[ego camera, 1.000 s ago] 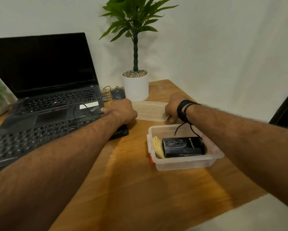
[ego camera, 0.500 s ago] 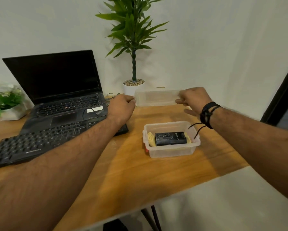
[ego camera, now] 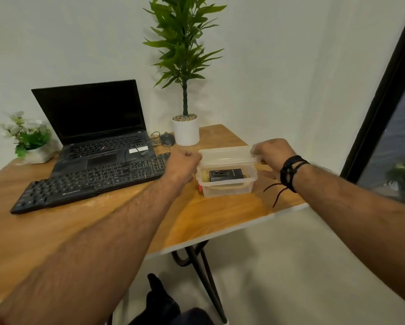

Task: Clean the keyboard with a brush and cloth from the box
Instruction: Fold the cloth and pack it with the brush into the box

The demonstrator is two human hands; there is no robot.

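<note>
1. Over the near bench [ego camera: 220, 221] edge, the left hand [ego camera: 181, 166] and right hand [ego camera: 273, 153] each pinch one end of the lid [ego camera: 227, 154]
2. Below it sits the box [ego camera: 227, 184]; both look like light, thin plastic, best held by their rims
3. Further left lies the keyboard [ego camera: 89, 181]

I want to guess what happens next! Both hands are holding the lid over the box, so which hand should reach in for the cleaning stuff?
Probably the right hand. It sits beside the open box, clear of the keyboard. The left hand could keep the lid.
</note>
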